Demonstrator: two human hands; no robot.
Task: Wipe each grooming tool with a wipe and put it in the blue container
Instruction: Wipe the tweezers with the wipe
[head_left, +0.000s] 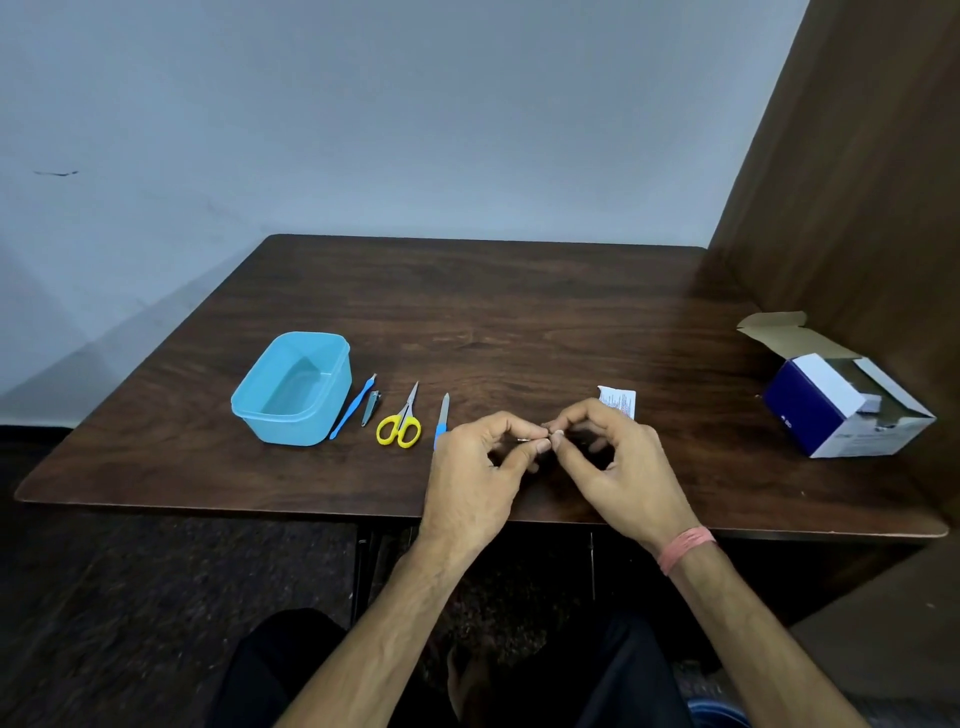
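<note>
1. The blue container (293, 387) sits open on the table (519, 312), left of both hands.
2. Between it and the left hand (480, 457) lie a blue cuticle pusher (353, 406), nail clipper (371, 408), yellow scissors (400, 425) and a blue-handled file (442, 420).
3. Both hands meet fingertip to fingertip, pinching a small item (524, 440) too tiny to identify.
4. A torn wipe packet (618, 401) lies just beyond the right hand (613, 457); an opened box (841, 402) stands far right.
</note>
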